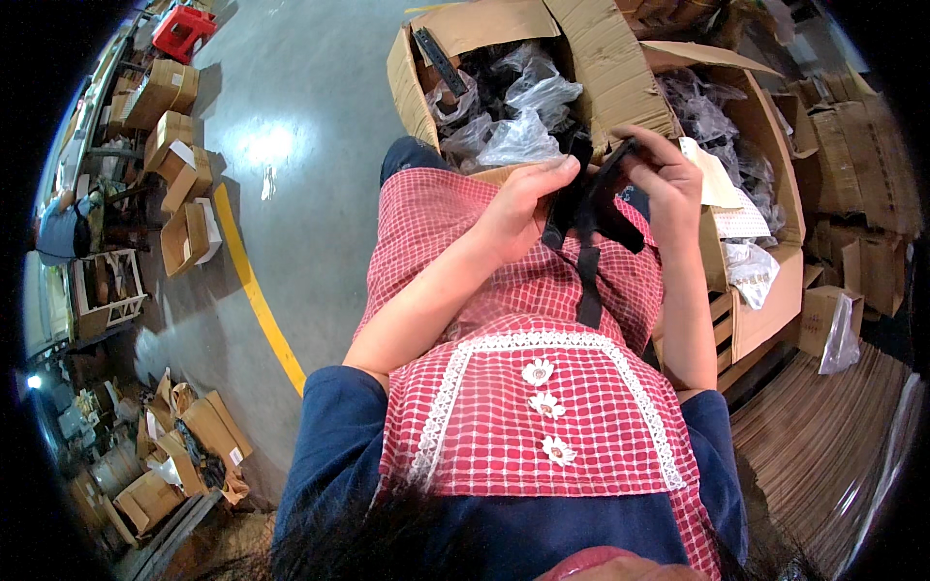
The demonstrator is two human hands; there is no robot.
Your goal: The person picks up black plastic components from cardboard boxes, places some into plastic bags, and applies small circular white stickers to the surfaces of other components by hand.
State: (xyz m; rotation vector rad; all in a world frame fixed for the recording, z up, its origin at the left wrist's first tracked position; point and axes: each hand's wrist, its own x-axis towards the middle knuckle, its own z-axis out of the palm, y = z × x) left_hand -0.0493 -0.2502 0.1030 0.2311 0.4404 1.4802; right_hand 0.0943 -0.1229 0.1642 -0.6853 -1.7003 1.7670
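Smooth grey concrete floor (291,165), crossed by a painted yellow line (249,281), spreads on the left of a work area edged with brown cardboard boxes. Over the lap of a red-and-white checked apron (436,242), the left hand (523,208) and the right hand (668,179) grip a matte black angular piece (608,203) between them, the left thumb along one side, the right fingers closed around its upper end. Whether it is one part or two cannot be told. A flat black strap (588,281) hangs below it onto the apron. Just beyond stands an open brown cardboard box (615,68) holding crumpled clear plastic bags (538,92).
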